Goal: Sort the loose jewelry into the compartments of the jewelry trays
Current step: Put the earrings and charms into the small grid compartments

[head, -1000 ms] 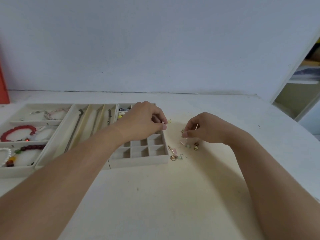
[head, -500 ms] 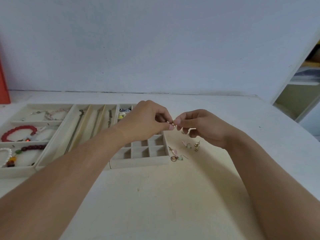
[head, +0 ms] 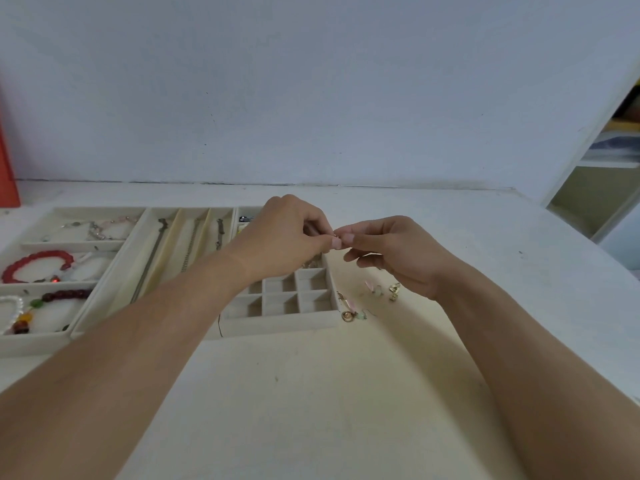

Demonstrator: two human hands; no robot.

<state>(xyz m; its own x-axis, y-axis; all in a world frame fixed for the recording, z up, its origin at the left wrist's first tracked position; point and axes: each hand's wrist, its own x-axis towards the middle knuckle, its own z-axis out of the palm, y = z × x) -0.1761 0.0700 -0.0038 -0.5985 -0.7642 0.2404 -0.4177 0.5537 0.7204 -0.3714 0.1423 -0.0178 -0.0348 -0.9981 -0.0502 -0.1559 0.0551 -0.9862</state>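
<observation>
My left hand (head: 291, 233) and my right hand (head: 394, 251) meet fingertip to fingertip above the right edge of the small-grid tray (head: 277, 318). Between them both pinch a tiny gold earring (head: 336, 234), mostly hidden by the fingers. Loose earrings lie on the table right of that tray: a gold and pink pair (head: 348, 310), a pink and green one (head: 374, 289) and a gold one (head: 394, 292). The long-slot tray (head: 104, 306) holds chains (head: 152, 258). The left tray (head: 31, 342) holds a red bead bracelet (head: 34, 265) and other bracelets.
The white table (head: 311, 393) runs back to a pale wall. An orange object (head: 7, 168) stands at the far left edge. Shelving (head: 602, 188) shows at the far right past the table's rounded corner.
My right hand rose from the loose earrings and came left to meet my left hand; both now pinch the small earring, slightly closer together than half a second ago.
</observation>
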